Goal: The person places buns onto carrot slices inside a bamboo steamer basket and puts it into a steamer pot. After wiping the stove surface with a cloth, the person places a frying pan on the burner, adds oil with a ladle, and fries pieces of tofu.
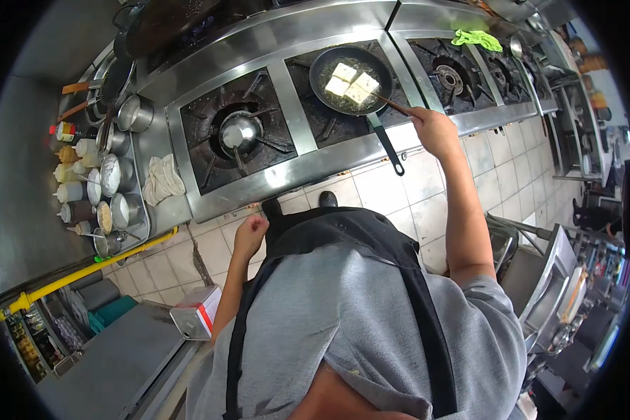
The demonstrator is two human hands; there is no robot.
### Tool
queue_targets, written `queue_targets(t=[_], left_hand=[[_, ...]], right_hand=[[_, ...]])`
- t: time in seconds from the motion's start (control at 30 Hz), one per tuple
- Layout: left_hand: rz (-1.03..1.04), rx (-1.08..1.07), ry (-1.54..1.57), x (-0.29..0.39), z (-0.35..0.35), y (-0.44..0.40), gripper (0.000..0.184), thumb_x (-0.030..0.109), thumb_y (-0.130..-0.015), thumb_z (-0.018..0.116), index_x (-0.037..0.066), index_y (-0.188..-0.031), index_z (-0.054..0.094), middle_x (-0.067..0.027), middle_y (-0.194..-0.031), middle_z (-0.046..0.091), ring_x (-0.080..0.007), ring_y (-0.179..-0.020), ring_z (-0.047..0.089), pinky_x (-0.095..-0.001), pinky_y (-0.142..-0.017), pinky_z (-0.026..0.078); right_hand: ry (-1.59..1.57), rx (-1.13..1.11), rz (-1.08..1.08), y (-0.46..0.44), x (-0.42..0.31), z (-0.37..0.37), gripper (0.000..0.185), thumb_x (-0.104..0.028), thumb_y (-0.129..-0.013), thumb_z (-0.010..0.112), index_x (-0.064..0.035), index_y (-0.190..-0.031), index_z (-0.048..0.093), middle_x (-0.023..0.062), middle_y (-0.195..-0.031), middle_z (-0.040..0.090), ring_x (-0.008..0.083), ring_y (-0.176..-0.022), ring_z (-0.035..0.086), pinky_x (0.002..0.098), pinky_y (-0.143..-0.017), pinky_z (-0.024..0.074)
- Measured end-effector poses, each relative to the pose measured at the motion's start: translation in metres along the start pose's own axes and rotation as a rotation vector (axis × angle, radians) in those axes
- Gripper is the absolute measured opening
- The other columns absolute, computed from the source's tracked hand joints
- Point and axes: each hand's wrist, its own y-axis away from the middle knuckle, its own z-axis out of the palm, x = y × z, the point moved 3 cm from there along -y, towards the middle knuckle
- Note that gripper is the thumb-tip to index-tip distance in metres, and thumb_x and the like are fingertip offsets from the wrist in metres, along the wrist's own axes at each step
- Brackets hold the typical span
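Observation:
A dark frying pan [325, 98] sits on a burner at the middle of the stove. Several pale square pieces [358, 94] lie together in bubbling oil inside it. My right hand [435, 131] is closed round a thin brown utensil [396, 106], whose far end reaches the pieces at the pan's right side. Below that hand, the pan's handle [386, 145] points toward the front edge, untouched. My left hand [250, 235] hangs beside the apron at the left, away from the stove, with its fingers curled and nothing visible in them.
Another burner with a round metal piece [239, 133] is at the left. A folded cloth [163, 180], squeeze bottles [68, 173] and metal containers [134, 114] stand left of the stove. A green cloth [477, 40] and a ladle [516, 49] lie at the right.

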Motion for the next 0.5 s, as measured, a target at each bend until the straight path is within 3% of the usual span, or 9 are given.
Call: queue_targets(t=[0.13, 0.23, 0.5], left_hand=[[-0.057, -0.007, -0.066, -0.067, 0.000, 0.006, 0.025, 0.029, -0.087, 0.069, 0.004, -0.093, 0.066, -0.0069, -0.077, 0.066, -0.0146, -0.071, 0.061, -0.0307, -0.065, 0.049], [-0.125, 0.000, -0.185, -0.096, 0.000, 0.015, 0.032, 0.035, -0.086, 0.068, 0.004, -0.094, 0.067, -0.0132, -0.077, 0.068, -0.0261, -0.071, 0.065, -0.0371, -0.069, 0.051], [-0.161, -0.027, -0.277, -0.107, -0.010, 0.029, 0.031, 0.033, -0.085, 0.066, 0.003, -0.093, 0.066, -0.0141, -0.074, 0.069, -0.0251, -0.068, 0.067, -0.0362, -0.066, 0.052]], right_hand=[[0.039, -0.004, -0.010, -0.003, 0.004, 0.002, 0.026, -0.023, -0.092, 0.052, -0.0193, -0.110, 0.071, 0.0134, -0.095, 0.071, 0.0351, -0.089, 0.067, 0.0454, -0.079, 0.0525], [0.056, -0.002, -0.006, -0.005, 0.005, 0.005, 0.026, -0.024, -0.091, 0.054, -0.0186, -0.111, 0.071, 0.0138, -0.096, 0.071, 0.0346, -0.090, 0.067, 0.0440, -0.079, 0.0526], [0.067, -0.010, 0.016, -0.008, 0.005, 0.011, 0.025, -0.022, -0.090, 0.054, -0.0186, -0.108, 0.072, 0.0138, -0.093, 0.071, 0.0353, -0.089, 0.067, 0.0458, -0.079, 0.0526]])
